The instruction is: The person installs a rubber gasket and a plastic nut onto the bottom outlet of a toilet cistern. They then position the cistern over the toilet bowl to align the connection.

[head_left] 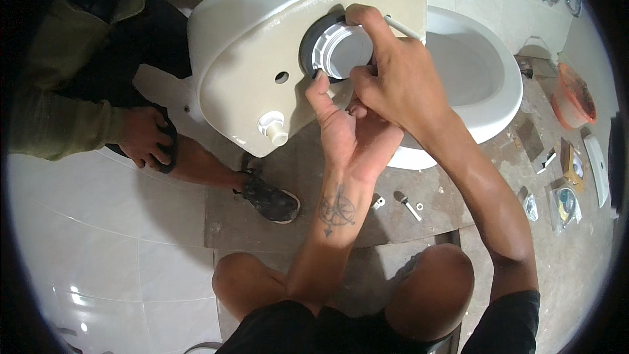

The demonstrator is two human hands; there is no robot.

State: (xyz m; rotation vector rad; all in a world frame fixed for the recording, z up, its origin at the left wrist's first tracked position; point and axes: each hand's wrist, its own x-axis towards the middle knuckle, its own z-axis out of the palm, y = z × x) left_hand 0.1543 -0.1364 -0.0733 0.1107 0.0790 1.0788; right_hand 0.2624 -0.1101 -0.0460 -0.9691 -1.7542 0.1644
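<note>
A white toilet tank (242, 59) is tipped so that its cream underside faces me. From its large outlet sticks a white threaded plastic fitting (331, 42), with a black ring gasket (306, 49) around it. My left hand (344, 131) comes from below, palm up, its thumb pressed at the ring's lower edge; its other fingers are partly hidden. My right hand (403, 75) curls over the ring's right side, index finger at the top and thumb lower down. A small bolt hole (282, 77) and a white plastic inlet stem (275, 131) show farther down the underside.
A toilet bowl (472, 59) stands beside the tank. At left, another person's hand (147, 137) rests near their knee, their black shoe (268, 200) below the tank. A bolt (409, 206), a plastic packet (565, 208), a white lid (595, 170) and an orange bucket (571, 98) are on the floor.
</note>
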